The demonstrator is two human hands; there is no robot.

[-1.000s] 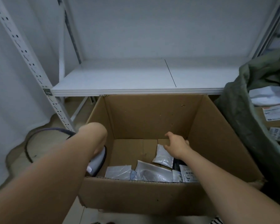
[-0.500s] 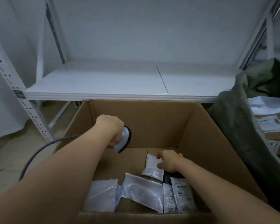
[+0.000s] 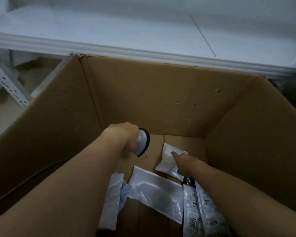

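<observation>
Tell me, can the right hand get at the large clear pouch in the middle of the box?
Probably yes: the large clear pouch lies uncovered, close beside the right hand. That hand seems to hold the small white packet and would likely need to release it first.

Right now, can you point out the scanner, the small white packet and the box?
scanner (image 3: 140, 142): head view, its grey head.
small white packet (image 3: 166, 160): head view, its middle.
box (image 3: 152, 100): head view, its far inner wall.
</observation>
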